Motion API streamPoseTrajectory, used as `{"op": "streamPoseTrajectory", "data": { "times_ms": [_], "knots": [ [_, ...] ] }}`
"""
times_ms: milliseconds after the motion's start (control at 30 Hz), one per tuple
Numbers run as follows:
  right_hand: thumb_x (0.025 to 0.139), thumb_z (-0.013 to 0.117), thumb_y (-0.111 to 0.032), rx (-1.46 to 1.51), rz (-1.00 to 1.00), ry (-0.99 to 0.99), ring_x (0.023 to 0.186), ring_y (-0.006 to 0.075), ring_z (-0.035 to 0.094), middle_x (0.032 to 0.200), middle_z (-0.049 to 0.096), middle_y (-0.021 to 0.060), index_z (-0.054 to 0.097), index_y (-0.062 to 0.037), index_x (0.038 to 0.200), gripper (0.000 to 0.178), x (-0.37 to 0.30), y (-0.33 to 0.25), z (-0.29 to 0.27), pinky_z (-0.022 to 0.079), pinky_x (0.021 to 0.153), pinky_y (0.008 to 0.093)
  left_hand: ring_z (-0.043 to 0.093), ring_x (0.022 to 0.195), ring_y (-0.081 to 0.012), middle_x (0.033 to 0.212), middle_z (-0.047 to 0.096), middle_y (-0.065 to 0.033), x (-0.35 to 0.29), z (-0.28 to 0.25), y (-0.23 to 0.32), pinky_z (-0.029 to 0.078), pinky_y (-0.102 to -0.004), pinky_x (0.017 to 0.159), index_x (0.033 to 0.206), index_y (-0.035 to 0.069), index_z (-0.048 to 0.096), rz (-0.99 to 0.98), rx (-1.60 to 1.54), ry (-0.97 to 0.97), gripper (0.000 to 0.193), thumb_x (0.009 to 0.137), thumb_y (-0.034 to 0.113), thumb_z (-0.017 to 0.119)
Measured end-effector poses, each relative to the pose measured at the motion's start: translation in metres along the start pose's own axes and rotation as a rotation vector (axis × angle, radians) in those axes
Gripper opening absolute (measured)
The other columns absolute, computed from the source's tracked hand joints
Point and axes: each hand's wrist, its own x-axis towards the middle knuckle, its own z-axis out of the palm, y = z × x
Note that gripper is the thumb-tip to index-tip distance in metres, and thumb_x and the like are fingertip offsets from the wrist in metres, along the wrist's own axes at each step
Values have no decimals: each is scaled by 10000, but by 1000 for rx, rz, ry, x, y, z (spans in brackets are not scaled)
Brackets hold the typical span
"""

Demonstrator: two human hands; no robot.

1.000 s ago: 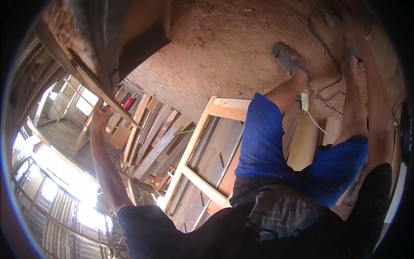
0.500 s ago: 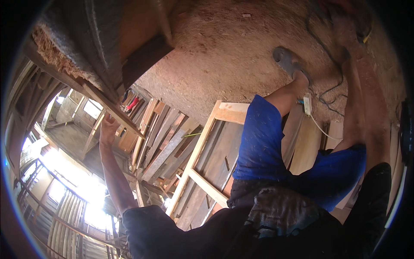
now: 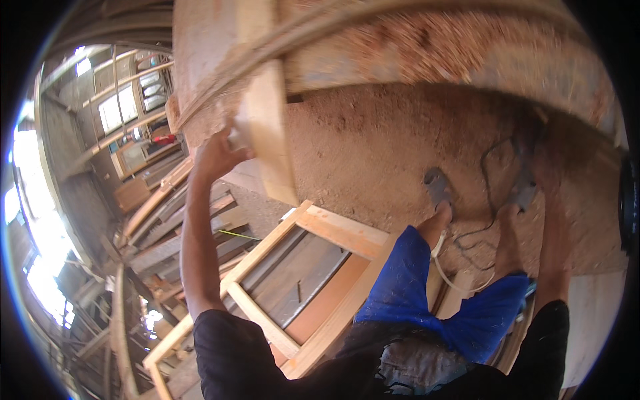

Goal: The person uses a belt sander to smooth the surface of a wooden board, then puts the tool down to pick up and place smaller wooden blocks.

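My left hand (image 3: 221, 155) is raised at the left, at the edge of a pale wooden board (image 3: 272, 133) that hangs down from the bench. Its fingers are curled and its thumb points right, with a blurred whitish thing (image 3: 238, 139) between them that I cannot make out. At the far right my right hand (image 3: 539, 137) reaches forward into deep shadow below the bench edge. Its fingers are too dark and smeared to read, and so is anything in them. A dark cable (image 3: 485, 163) loops down near that hand.
Reddish wood shavings (image 3: 427, 47) cover the workbench (image 3: 520, 77) ahead. A pale wooden frame (image 3: 340, 232) leans by my left leg. Stacked planks (image 3: 167, 230) lie at the left. A white cord (image 3: 443, 273) curves between my legs. My sandalled feet stand on the dusty ground (image 3: 360, 160).
The view has swung, so the bench with its shavings now spans the top. The pale board has come into sight beside my left hand. My right arm is lower in the picture.
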Motion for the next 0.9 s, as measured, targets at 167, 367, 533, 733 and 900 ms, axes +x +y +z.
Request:
{"op": "streamPoseTrajectory", "data": {
  "times_ms": [167,367,533,733,900],
  "knots": [
    [991,555,-471,127,34,-485,1444,408,412,1514,458,298,487,6,1468,678,-38,-42,-117,322,1202,479,726,1020,-359,1063,754,-198,11,-1,-10,550,-459,897,1486,85,498,120,-48,11,979,706,549,866],
    [887,662,-297,301,8,-740,932,380,740,989,722,285,640,73,1209,491,-79,-157,-245,581,802,466,676,1159,-366,1256,703,-190,2,25,-27,527,-459,972,1584,93,303,85,-92,86,1141,695,506,888],
    [878,703,-311,436,-124,-810,1203,370,630,1262,640,253,491,-34,1439,660,-107,-198,-261,499,987,423,696,1114,-358,1151,738,-177,3,9,-16,529,-441,960,1616,126,257,48,-130,84,1193,680,506,892],
    [858,714,-314,427,-248,-858,1218,367,622,1333,608,268,474,27,1435,712,-120,-277,-266,487,1015,421,654,1170,-412,1181,711,-223,0,31,-23,415,-617,1048,1548,123,355,49,-419,102,1000,743,424,866],
    [834,708,-283,182,-292,-1062,1208,385,623,1324,602,294,448,32,1446,736,-113,-323,-269,491,1008,440,393,1440,-456,1500,451,-312,-29,83,-8,240,-622,1198,1507,82,438,89,-788,877,739,889,382,709]
  ]
}}
